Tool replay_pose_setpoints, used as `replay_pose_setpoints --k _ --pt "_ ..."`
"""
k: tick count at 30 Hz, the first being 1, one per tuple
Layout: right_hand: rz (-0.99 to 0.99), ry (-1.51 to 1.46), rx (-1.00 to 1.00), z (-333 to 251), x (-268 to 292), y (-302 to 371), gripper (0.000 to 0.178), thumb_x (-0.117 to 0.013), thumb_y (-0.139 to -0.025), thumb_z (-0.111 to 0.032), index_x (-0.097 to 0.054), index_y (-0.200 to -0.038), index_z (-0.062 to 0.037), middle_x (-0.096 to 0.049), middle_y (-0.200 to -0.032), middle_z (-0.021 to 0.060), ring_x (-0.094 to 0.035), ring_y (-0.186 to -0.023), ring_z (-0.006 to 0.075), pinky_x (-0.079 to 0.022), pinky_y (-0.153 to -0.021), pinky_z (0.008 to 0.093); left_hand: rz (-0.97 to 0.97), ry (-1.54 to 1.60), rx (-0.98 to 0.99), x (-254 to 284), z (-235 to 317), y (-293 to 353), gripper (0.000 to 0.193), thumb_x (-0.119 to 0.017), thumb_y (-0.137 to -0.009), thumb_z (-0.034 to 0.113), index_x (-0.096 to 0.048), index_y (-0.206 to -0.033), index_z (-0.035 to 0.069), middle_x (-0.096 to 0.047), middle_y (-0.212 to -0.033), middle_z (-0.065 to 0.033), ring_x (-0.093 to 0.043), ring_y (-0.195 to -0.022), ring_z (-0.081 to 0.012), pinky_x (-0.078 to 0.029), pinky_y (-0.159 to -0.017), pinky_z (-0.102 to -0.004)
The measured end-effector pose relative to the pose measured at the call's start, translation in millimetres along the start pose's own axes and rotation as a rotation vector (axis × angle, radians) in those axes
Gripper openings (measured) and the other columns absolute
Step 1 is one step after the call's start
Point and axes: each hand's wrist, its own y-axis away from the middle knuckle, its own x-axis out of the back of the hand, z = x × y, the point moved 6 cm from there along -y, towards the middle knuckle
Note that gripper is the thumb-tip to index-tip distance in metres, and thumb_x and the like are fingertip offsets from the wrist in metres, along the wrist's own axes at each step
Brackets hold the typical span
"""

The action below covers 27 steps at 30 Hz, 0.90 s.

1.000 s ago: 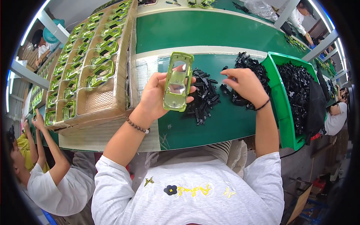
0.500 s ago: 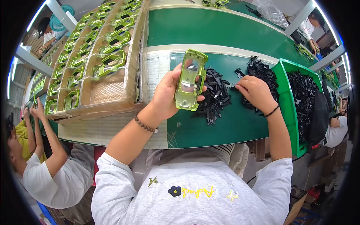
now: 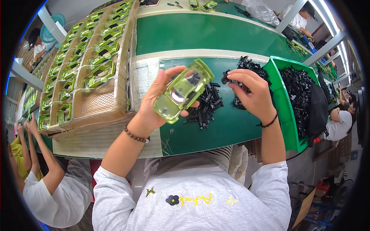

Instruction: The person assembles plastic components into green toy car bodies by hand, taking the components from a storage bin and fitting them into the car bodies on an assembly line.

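Note:
My left hand (image 3: pixel 152 102) is wrapped round a translucent green toy car body (image 3: pixel 181 92), tilted with its upper end leaning right. Between the thumb and fingers of my right hand (image 3: pixel 250 92) is a small black plastic part (image 3: pixel 225 77), held to the right of the car body and apart from it. Below and between the hands lies a pile of black plastic pieces (image 3: pixel 206 107) on the green table. A second black heap (image 3: pixel 246 63) lies behind my right hand, which partly covers it.
At the left stands a divided tan tray (image 3: pixel 102 119) with several green car bodies in its compartments. A green bin (image 3: pixel 287 127) full of black parts is at the right. Pliers (image 3: pixel 175 4) lie at the far edge. Other people sit at both sides.
My right hand has lifted from the black heap with a small black part and turned. The car body in my left hand has tilted to the right. The whole view has shifted slightly.

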Motion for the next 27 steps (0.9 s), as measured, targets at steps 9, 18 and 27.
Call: replay_pose_setpoints --k 9,18,27 --pt "-0.123 -0.081 0.351 -92 -10 -20 0.028 -0.066 -0.067 0.004 -0.066 -0.094 -0.0051 -0.064 -0.095 0.0077 -0.06 -0.069 0.0223 -0.048 -0.057 0.0302 -0.288 0.036 0.118 -7 -2 2 0.113 -0.037 -0.072 0.083 -0.023 -0.14 -0.005 -0.03 -0.142 -0.0257 -0.065 -0.084 -0.0187 -0.052 -0.051 -0.0206" --pt "-0.221 0.245 0.373 -94 -53 -11 0.021 -0.06 -0.069 -0.012 -0.063 -0.09 -0.0107 -0.062 -0.091 -0.0027 -0.053 -0.061 0.0129 -0.042 -0.051 0.0279 -0.065 -0.352 0.175 6 5 2 0.076 -0.036 -0.082 0.063 -0.06 -0.113 -0.003 -0.063 -0.077 -0.0077 -0.048 -0.041 -0.0115 -0.037 -0.036 -0.0201" --pt "0.101 0.403 0.413 -95 -66 0 0.033 -0.064 -0.064 -0.008 -0.066 -0.097 -0.0058 -0.063 -0.094 0.0013 -0.05 -0.059 0.0129 -0.041 -0.051 0.0259 0.021 -0.28 0.281 22 -5 -2 0.069 -0.033 -0.087 0.062 -0.063 -0.104 0.001 -0.064 -0.079 -0.0041 -0.056 -0.052 -0.0099 -0.037 -0.033 -0.0188"
